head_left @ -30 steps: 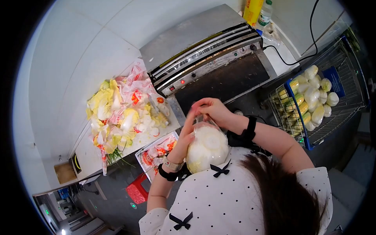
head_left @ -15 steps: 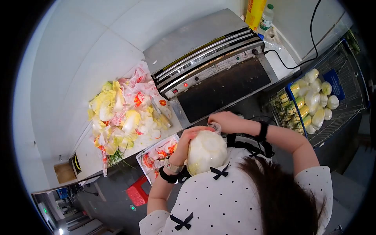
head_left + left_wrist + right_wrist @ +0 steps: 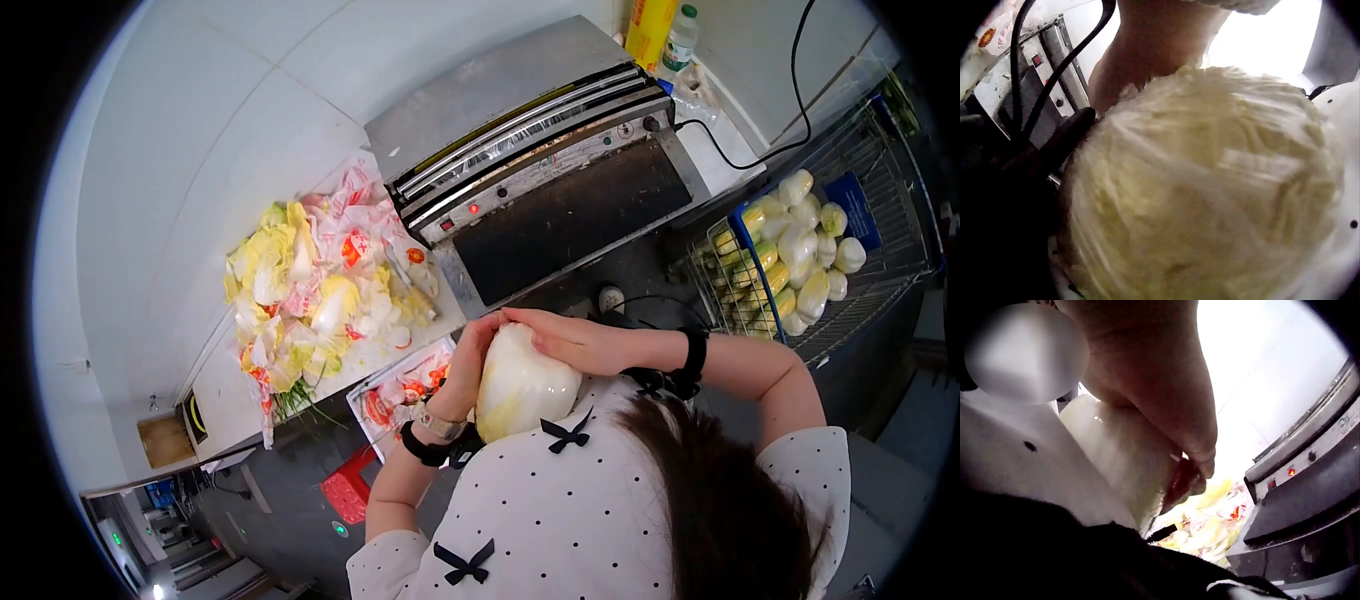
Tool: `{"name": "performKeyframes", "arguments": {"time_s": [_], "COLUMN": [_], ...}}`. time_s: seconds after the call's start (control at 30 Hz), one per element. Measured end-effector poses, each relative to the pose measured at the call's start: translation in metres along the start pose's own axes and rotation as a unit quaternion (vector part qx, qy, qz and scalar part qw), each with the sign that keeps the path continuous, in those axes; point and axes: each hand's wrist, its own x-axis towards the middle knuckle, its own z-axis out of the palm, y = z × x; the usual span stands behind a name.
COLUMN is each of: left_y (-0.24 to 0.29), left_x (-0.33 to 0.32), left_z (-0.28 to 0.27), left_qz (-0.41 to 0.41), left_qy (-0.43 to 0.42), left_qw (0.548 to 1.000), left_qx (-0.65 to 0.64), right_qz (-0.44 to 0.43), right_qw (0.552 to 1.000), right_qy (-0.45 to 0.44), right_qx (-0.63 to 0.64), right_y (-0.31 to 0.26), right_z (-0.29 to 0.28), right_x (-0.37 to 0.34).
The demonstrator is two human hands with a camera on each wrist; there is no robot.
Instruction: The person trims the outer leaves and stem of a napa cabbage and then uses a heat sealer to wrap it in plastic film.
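A napa cabbage (image 3: 528, 392) in clear film rests against the person's chest, its pale base toward the wrapping machine. My left hand (image 3: 466, 374) grips its left side, fingers reaching round the far end. Over the top and right side lies my right hand (image 3: 582, 344), its fingers bent round the base near the left fingertips. Up close in the left wrist view, the cabbage (image 3: 1210, 187) shows yellow leaves under wrinkled, shiny film. Smooth white base shows beneath the right hand (image 3: 1172, 406) in the right wrist view.
Ahead stands a film-wrapping machine (image 3: 570, 222) with a dark plate and lit red lamp. Loose cabbage leaves (image 3: 330, 305) and printed wrappers pile on the left counter. A cart (image 3: 742, 230) at right holds several wrapped cabbages (image 3: 798, 245). A red stool (image 3: 347, 488) stands below.
The cabbage has turned, showing more of its long side. My right hand has moved from gathering film at the base end to lying over the cabbage; the left stays on its side.
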Motion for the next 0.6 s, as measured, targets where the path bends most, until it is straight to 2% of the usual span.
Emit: {"name": "performKeyframes", "arguments": {"time_s": [0.03,0.1,0.2,0.27,0.3,0.33,0.4,0.43,0.47,0.53,0.57,0.6], "left_y": [-0.003,-0.009,-0.003,0.001,0.004,0.007,0.012,0.015,0.016,0.015,0.015,0.016], "left_x": [0.001,0.004,-0.005,-0.009,-0.009,-0.008,-0.009,-0.013,-0.014,-0.016,-0.015,-0.014], "left_z": [-0.002,-0.004,0.019,0.028,0.03,0.029,0.028,0.031,0.028,0.02,0.018,0.016], "left_qz": [0.012,0.036,0.096,0.126,0.142,0.111,0.045,0.068,0.04,-0.015,-0.029,-0.043], "left_qy": [0.028,0.084,0.138,0.056,0.014,-0.027,-0.109,-0.077,-0.076,-0.073,-0.084,-0.095], "left_qw": [0.999,0.989,0.976,0.97,0.962,0.97,0.978,0.969,0.976,0.986,0.984,0.98], "left_qx": [0.039,0.116,0.138,0.2,0.233,0.213,0.173,0.224,0.199,0.146,0.157,0.167], "right_qz": [0.033,0.123,0.27,0.332,0.342,0.351,0.318,0.306,0.295,0.333,0.345,0.25], "right_qw": [0.999,0.982,0.922,0.895,0.899,0.901,0.922,0.93,0.935,0.926,0.904,0.938], "right_qy": [0.01,-0.032,-0.045,-0.044,-0.046,-0.047,-0.086,-0.112,-0.138,-0.162,-0.172,-0.092], "right_qx": [0.024,0.138,0.275,0.294,0.272,0.25,0.201,0.171,0.14,-0.076,-0.185,-0.222], "right_y": [0.002,0.013,0.023,0.023,0.021,0.019,0.013,0.014,0.012,0.004,-0.004,-0.012], "right_z": [0.002,-0.002,-0.01,-0.008,-0.007,-0.006,-0.008,-0.013,-0.018,-0.034,-0.039,-0.036], "right_x": [-0.001,0.004,0.015,0.019,0.02,0.021,0.018,0.018,0.019,0.026,0.028,0.026]}}
